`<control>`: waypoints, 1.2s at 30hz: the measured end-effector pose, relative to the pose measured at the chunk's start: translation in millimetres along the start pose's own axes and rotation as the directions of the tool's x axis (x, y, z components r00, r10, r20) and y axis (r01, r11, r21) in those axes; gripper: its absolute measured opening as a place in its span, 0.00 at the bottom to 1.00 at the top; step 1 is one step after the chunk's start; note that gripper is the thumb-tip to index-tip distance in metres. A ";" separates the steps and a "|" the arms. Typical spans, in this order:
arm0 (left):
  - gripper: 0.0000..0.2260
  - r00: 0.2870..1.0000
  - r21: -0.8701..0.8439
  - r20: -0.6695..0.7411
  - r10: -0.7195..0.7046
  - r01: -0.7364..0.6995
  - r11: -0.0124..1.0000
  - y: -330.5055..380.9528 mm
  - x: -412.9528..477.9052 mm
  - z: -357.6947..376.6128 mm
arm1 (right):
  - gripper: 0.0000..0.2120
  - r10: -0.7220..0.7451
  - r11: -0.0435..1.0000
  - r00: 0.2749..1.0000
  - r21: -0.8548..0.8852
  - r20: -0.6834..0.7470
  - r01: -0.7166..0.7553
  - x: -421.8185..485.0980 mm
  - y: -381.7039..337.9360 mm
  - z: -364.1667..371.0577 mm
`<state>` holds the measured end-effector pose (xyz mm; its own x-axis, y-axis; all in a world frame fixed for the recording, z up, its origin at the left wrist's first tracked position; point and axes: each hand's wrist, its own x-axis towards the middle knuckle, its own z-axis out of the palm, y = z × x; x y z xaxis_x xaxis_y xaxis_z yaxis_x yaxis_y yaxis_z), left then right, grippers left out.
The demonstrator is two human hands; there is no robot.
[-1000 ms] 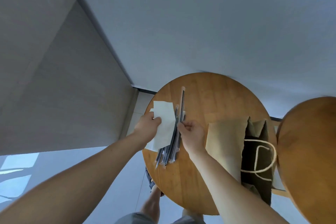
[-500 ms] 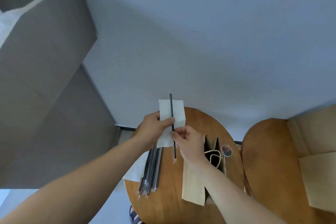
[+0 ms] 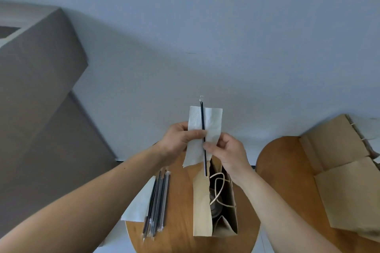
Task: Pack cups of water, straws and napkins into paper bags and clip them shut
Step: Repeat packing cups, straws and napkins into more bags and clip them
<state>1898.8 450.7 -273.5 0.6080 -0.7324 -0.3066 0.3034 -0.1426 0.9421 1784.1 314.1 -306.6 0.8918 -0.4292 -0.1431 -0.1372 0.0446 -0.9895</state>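
Observation:
My left hand [image 3: 181, 141] pinches a white napkin [image 3: 211, 123] held upright in the air. Against its front lies a black wrapped straw [image 3: 202, 127], gripped by my right hand [image 3: 228, 154] at its middle. Both hover just above the open mouth of a brown paper bag [image 3: 202, 207] standing on the round wooden table [image 3: 181, 238]. Inside the bag a dark cup lid [image 3: 216, 207] shows under the rope handles. More wrapped straws [image 3: 158, 201] lie in a bundle on the table's left, partly on a stack of napkins [image 3: 139, 205].
A second round wooden table [image 3: 287, 170] stands to the right, bearing flat folded paper bags [image 3: 349, 195]. A grey wall corner fills the left side and a pale wall the top.
My hands lifted the napkin and one straw off the table and brought them together over the bag. The camera tilted up and the view shifted right.

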 end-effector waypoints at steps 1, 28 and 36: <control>0.09 1.000 -0.004 0.029 -0.010 0.010 1.000 -0.7 0.8 3.2 | 0.13 0.004 1.000 1.000 -0.005 0.015 -0.004 -1.8 -0.7 -4.0; 0.29 0.941 0.886 -0.130 -0.311 0.251 0.390 -145.7 -16.3 58.5 | 0.08 0.154 0.951 0.848 -0.157 -0.507 -0.266 32.9 28.2 -39.0; 0.12 0.886 0.627 -0.238 -0.397 0.452 0.634 -161.7 -19.7 38.3 | 0.08 0.277 0.851 0.904 -0.354 -0.325 -0.388 22.1 67.9 5.6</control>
<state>1809.7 462.7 -414.6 0.5928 -0.4342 -0.6782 0.0071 -0.8393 0.5436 1796.9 312.7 -377.1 0.6285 -0.6687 -0.3973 -0.6153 -0.1149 -0.7799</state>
